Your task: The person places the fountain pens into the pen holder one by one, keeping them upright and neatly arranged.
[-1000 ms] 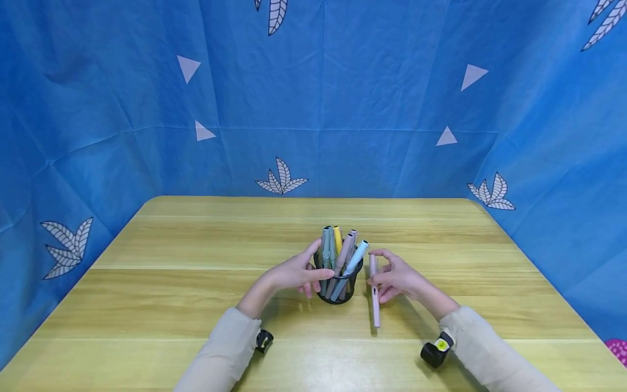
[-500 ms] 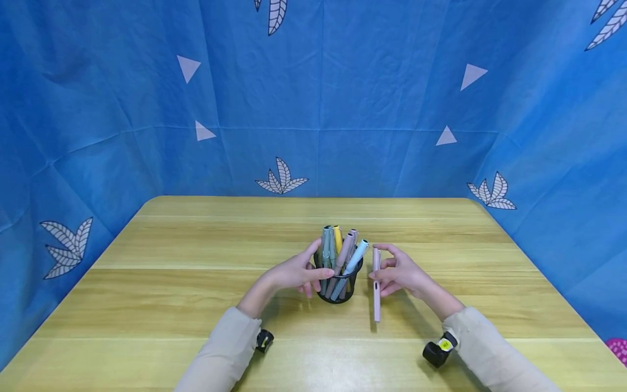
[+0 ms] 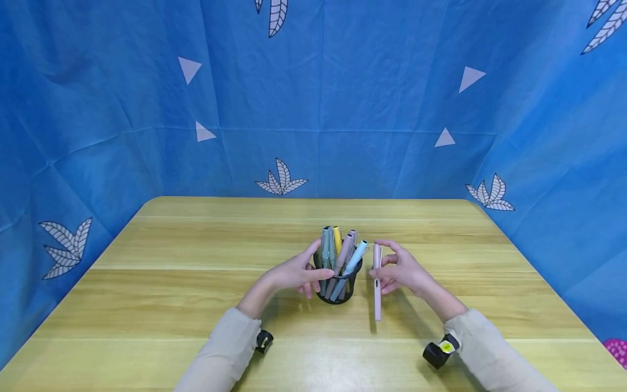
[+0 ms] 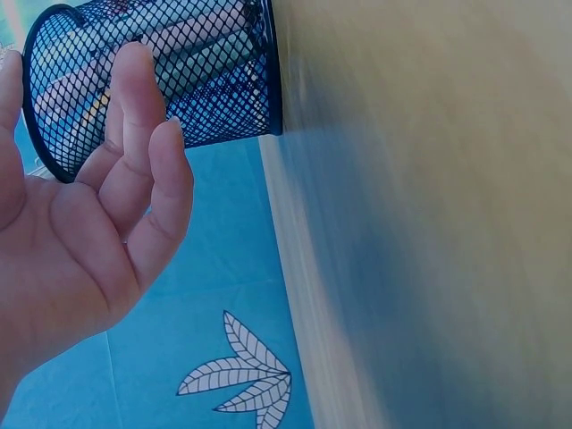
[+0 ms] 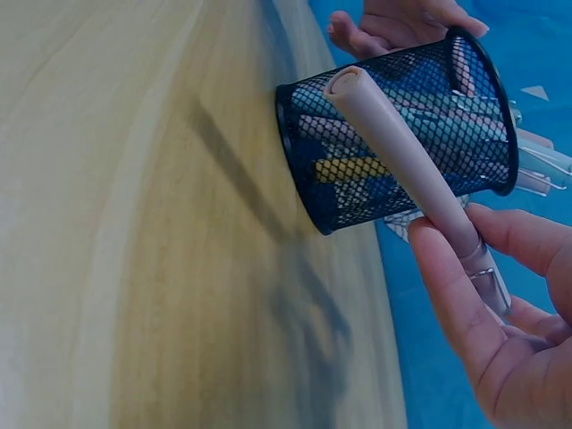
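Note:
A black mesh pen holder (image 3: pixel 354 279) stands upright on the table with several pens in it. Among them are a teal pen (image 3: pixel 326 246), a yellow pen (image 3: pixel 338 239), a lilac pen (image 3: pixel 345 250) and a light blue pen (image 3: pixel 356 257) leaning right. My left hand (image 3: pixel 293 272) holds the holder's left side, thumb across the front rim and index finger at the back. To the right, my right hand (image 3: pixel 404 272) pinches a pale pink pen (image 5: pixel 407 156) near its clip end. The pen is off the table beside the holder, its clipless end toward me.
The wooden table (image 3: pixel 171 299) spreads around both hands, its far edge meeting a blue curtain (image 3: pixel 245 98) with leaf and triangle prints. Black wrist cameras sit at both cuffs, the right one (image 3: pixel 436 354) with a yellow label.
My right hand has moved slightly up and to the right in the head view, carrying the pale pink pen with it. The left hand and pen holder have stayed in place.

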### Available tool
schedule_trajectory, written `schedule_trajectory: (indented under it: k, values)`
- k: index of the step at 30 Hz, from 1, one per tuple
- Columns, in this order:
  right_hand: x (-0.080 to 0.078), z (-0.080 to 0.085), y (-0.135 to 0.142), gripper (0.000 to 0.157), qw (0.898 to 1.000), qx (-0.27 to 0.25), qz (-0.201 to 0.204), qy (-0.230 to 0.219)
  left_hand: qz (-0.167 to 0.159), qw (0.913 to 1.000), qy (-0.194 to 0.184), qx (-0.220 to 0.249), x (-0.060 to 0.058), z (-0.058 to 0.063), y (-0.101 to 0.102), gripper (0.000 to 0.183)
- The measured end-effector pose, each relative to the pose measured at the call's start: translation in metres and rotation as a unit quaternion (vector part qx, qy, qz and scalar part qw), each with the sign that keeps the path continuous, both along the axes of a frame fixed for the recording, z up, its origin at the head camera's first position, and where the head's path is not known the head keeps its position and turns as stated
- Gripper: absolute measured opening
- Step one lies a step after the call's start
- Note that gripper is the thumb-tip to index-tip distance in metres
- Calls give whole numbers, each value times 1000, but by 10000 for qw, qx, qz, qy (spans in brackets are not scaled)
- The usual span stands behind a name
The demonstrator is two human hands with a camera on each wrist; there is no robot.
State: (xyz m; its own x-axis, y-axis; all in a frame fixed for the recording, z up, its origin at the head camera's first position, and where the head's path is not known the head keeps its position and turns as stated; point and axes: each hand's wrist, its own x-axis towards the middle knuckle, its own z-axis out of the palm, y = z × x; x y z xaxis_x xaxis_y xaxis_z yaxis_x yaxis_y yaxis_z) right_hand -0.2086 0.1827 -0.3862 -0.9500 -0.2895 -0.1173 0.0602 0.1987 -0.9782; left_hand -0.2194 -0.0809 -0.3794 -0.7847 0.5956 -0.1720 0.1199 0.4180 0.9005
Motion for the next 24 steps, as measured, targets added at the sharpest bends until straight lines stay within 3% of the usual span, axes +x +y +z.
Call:
schedule_trajectory:
  k: [24]
  values:
    - [2, 21, 7, 66, 9967, -551, -373, 474, -59, 10000, 15, 16, -1, -1, 0, 89]
